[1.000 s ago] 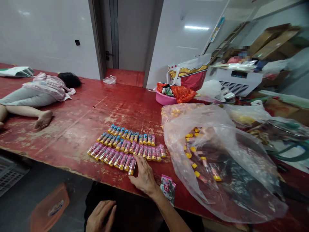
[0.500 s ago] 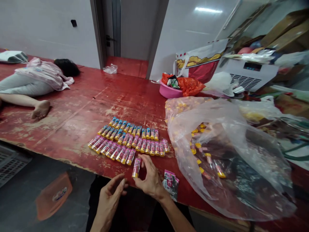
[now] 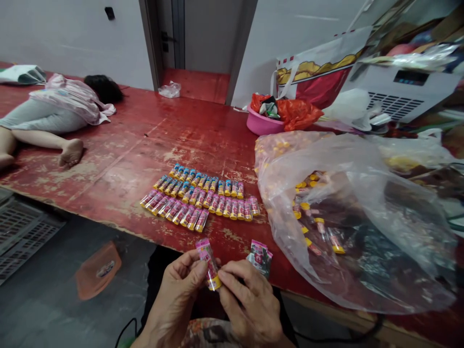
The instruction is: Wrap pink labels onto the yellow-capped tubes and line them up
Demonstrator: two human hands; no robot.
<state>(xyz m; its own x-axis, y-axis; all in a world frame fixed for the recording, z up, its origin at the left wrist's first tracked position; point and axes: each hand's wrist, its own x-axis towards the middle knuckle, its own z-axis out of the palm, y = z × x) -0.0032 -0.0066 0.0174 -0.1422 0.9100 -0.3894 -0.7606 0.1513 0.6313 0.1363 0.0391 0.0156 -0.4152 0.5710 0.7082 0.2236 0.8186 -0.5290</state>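
A small clear tube point(image 3: 208, 265) with a pink wrapper inside and a yellow cap is tilted above the table's front edge. My left hand point(image 3: 177, 287) pinches its side between thumb and fingers. The fingers of my right hand point(image 3: 250, 295) are closed on its yellow-capped lower end. Beyond my hands, several similar tubes point(image 3: 195, 199) lie in rows, pink-topped ones nearer and blue-topped ones behind. To the right of the tube, flat pink-and-grey packets point(image 3: 259, 256) rest near the edge.
A large clear plastic bag point(image 3: 279, 193) with loose yellow-capped tubes point(image 3: 336, 241) spreads over the right side. Behind it stand a pink basin point(image 3: 264, 126) and a white appliance point(image 3: 402, 99). A person point(image 3: 54, 116) lies at the far left. An orange seat point(image 3: 97, 270) is below the table edge.
My right hand has brought the tube back toward me, off the table edge. My left hand has closed on it, and the right fingers have moved to its capped end. The view has shifted slightly.
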